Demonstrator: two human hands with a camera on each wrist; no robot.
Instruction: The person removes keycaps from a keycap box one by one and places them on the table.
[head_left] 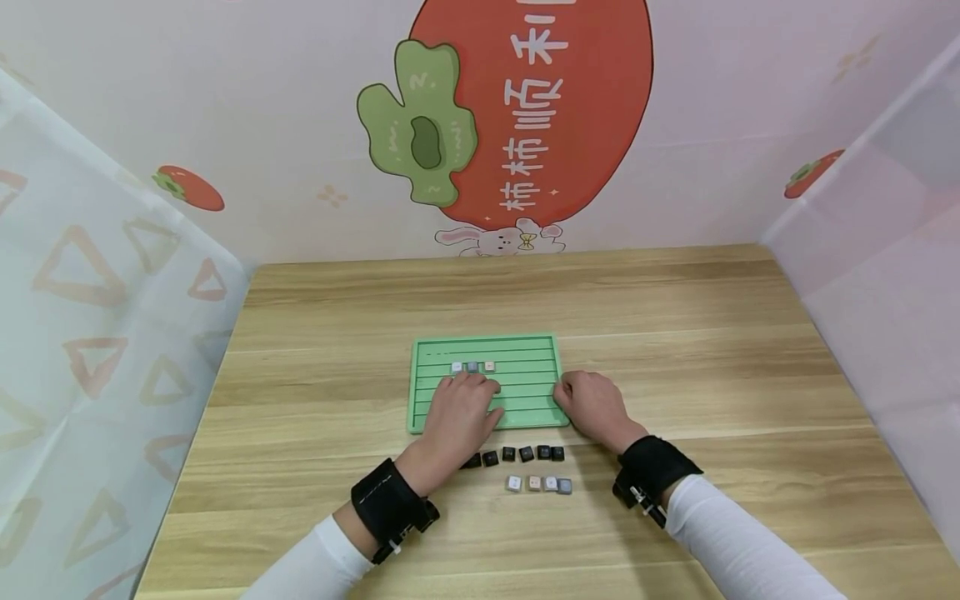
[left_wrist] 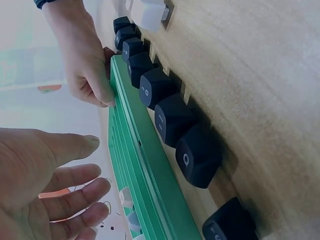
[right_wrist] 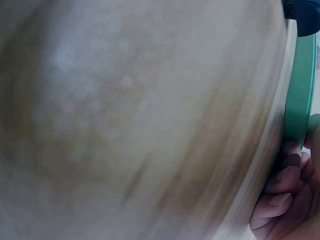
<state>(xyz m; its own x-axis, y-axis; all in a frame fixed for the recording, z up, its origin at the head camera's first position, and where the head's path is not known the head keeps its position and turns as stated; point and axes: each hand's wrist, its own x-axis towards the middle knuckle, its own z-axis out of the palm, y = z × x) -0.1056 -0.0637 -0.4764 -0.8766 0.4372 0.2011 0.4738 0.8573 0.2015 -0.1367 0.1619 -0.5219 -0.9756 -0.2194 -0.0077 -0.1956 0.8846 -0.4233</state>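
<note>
Right hand [head_left: 596, 406] grips green tray [head_left: 528, 390] by right edge — right wrist view best shows curled fingers. Left hand [head_left: 461, 412] loosely spread, holding nothing, over tray; three keycaps [head_left: 472, 367] just beyond its fingertips. Left wrist view adds legends on black keycaps [left_wrist: 197, 157] between hands — one round, Q-like. Head view alone shows "柿柿顺利" on backdrop [head_left: 600, 108] beyond both hands.
</note>
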